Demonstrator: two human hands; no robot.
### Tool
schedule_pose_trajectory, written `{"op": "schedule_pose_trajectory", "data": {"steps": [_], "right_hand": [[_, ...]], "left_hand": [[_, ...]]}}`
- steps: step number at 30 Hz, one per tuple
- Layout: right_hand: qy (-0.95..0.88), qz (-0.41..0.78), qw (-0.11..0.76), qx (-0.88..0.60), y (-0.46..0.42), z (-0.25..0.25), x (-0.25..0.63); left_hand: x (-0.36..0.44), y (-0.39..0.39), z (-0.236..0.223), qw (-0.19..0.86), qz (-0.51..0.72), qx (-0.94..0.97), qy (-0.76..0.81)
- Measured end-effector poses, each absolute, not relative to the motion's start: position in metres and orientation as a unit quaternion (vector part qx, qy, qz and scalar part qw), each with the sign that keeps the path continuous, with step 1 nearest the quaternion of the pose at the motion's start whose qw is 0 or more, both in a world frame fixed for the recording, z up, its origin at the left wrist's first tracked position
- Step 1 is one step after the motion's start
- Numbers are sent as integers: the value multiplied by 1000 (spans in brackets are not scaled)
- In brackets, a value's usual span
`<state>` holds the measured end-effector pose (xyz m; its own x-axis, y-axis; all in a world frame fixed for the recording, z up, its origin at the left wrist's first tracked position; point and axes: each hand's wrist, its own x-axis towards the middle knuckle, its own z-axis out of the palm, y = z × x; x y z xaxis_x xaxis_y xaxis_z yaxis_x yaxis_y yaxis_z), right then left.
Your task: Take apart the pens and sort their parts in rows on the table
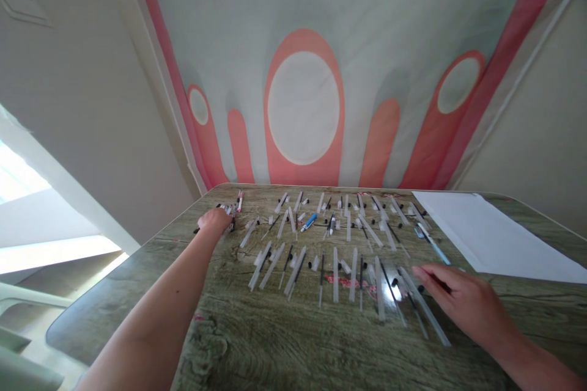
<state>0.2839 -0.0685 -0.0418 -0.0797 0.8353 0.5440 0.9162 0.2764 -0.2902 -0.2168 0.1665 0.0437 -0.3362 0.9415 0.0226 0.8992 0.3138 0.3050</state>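
My left hand [214, 220] reaches to the far left of the table, over a small cluster of pens [233, 217]. Its fingers are mostly hidden behind the hand, so a grip cannot be made out. On the right, my right hand [463, 296] rests low over the tabletop with thumb and fingers apart. Its fingertips are beside a small black piece [420, 288] and a clear pen barrel [428, 311]. Dark thin refills [392, 290] and more translucent barrels [335, 275] lie in rough rows between the hands.
A blue pen [309, 222] lies among the parts in the middle. White paper [499, 232] covers the right back of the wood-patterned table [275, 342]. A pale blue pen [435, 245] lies beside the paper. A light green chair [27, 330] stands at the left.
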Motion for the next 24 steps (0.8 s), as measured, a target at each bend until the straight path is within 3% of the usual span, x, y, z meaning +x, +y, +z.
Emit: {"op": "schedule_pose_trajectory", "data": {"steps": [4, 8, 12, 14, 16, 24], "right_hand": [[-732, -47, 328, -595, -68, -42, 284], [-718, 8, 334, -611, -71, -36, 274], [-700, 134, 333, -618, -77, -16, 244], [-691, 223, 334, -601, -79, -1, 226], [-659, 309, 359, -584, -79, 13, 211], [-496, 462, 518, -522, -68, 18, 194]], "left_hand": [[-203, 150, 61, 161, 195, 584, 771], [-153, 107, 56, 317, 258, 642, 649], [-81, 45, 37, 461, 251, 671, 523], [-48, 19, 30, 606, 229, 643, 408], [-20, 2, 26, 673, 212, 626, 332], [37, -16, 18, 729, 184, 604, 263]]}}
